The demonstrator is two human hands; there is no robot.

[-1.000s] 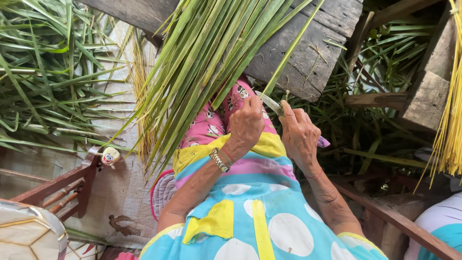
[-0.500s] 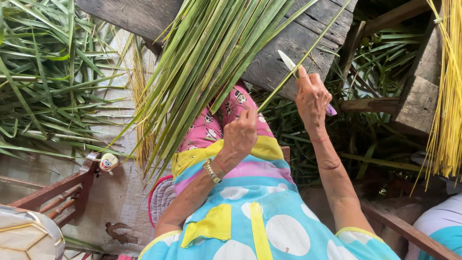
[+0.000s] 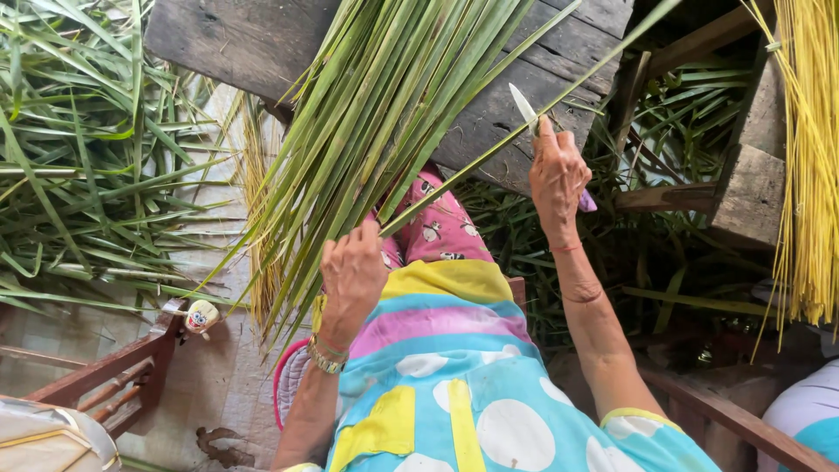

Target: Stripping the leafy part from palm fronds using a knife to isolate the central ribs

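The left hand (image 3: 351, 275) is pinching the near end of a long green leaf strip (image 3: 489, 153), pulling it taut over the lap, while the right hand (image 3: 555, 179), grip clamped on a small knife (image 3: 524, 109), is running its blade along it.

A weathered wooden plank (image 3: 262, 39) lies across the top, with a heap of loose green leaves (image 3: 79, 166) at the left. Yellow dried strands (image 3: 808, 157) hang at the right edge beside a wooden block (image 3: 752, 197). Lower left stands a brown wooden frame (image 3: 114, 367), perhaps a chair, bearing a small toy figure (image 3: 201, 316).
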